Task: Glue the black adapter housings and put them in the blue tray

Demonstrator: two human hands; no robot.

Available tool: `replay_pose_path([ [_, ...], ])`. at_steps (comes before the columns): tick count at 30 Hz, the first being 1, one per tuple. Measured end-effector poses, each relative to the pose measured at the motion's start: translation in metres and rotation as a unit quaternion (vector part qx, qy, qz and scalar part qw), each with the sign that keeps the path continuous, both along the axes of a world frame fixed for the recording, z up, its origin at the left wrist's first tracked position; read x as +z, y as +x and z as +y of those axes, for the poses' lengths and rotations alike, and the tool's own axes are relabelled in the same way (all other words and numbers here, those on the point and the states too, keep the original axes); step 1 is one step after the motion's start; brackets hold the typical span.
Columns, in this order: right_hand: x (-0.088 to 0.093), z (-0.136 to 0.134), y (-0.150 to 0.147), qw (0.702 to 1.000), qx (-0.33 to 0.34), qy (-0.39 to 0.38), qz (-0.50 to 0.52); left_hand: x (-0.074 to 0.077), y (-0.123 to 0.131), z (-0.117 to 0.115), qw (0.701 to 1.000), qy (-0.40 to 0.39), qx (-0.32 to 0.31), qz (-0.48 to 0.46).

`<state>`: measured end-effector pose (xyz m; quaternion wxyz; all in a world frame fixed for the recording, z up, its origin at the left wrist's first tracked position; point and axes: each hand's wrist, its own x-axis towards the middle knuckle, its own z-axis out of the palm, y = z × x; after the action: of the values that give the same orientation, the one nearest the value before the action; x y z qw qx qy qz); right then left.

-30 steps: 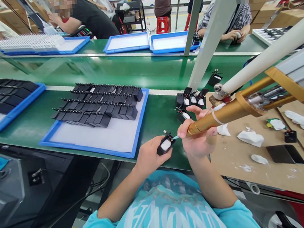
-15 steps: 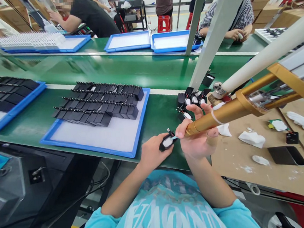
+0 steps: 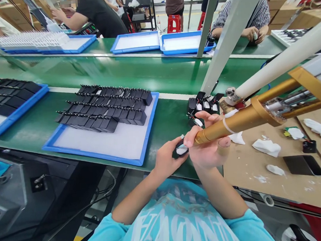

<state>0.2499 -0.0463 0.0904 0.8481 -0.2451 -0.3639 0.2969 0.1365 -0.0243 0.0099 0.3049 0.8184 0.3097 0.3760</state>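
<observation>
My left hand (image 3: pixel 166 158) grips a small black housing (image 3: pixel 181 148) with a white filling, over the front edge of the green bench. My right hand (image 3: pixel 207 146) is wrapped round the front end of a gold cylindrical dispenser (image 3: pixel 231 125), its tip right at the housing. Just behind my right hand lies a cluster of black housings (image 3: pixel 200 104) with white parts. To the left, a blue tray (image 3: pixel 103 146) lined with white holds rows of black housings (image 3: pixel 100 110).
Cardboard (image 3: pixel 249 169) on the right carries white wipes (image 3: pixel 266 147) and a black flat piece (image 3: pixel 303 165). A slanted metal post (image 3: pixel 223 41) rises behind the cluster. Another blue tray (image 3: pixel 16 113) stands far left. Several people work across the bench.
My left hand has moved slightly right with the housing, which is now closer to my right hand and partly behind its fingers. A black piece behind the post is no longer visible.
</observation>
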Motion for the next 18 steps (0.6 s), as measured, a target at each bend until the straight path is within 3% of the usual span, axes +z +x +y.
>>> replay_pose_path([
  [10, -0.003, 0.004, 0.014, 0.999, -0.037, -0.017, 0.025, -0.01, -0.019, 0.015, 0.993, -0.019, 0.0, 0.116],
  [18, -0.007, -0.002, 0.026, 0.996, -0.068, -0.046, 0.022, 0.01, -0.01, 0.027, 0.992, -0.087, -0.022, 0.094],
])
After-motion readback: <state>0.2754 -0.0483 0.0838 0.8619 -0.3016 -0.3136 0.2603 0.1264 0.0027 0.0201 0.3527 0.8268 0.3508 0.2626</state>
